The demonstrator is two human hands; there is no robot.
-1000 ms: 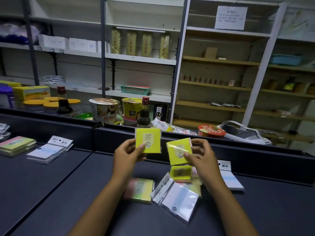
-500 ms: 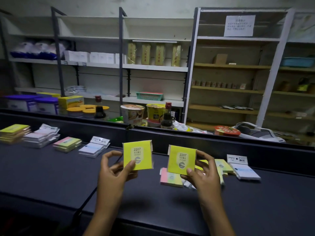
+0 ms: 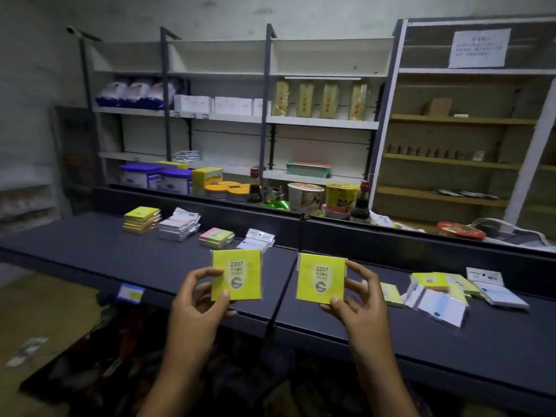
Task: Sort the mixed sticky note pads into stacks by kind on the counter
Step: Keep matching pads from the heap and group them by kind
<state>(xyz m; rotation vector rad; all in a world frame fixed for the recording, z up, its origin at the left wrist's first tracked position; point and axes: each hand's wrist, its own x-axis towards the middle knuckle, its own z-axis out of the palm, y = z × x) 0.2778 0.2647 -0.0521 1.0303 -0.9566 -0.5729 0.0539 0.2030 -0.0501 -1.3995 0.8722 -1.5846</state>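
The scene is seen from a single head-worn wide-angle view, aimed forward and slightly down across the dark counter [image 3: 451, 341] toward the shelving [image 3: 270, 121] behind it. Both hands are framed close, low in the centre; beyond the fingertips the counter is shown, then the shelves farther off. No second view is given.

A long dark grey counter [image 3: 126, 254] crosses the middle of the frame. At its upper left lie four sorted stacks in a row: yellow pads [image 3: 141, 219], white packaged pads [image 3: 179, 224], pink-and-green pads [image 3: 216, 237], pale blue carded pads [image 3: 256, 240]. At right sits a loose jumble of mixed pads [image 3: 442, 291].
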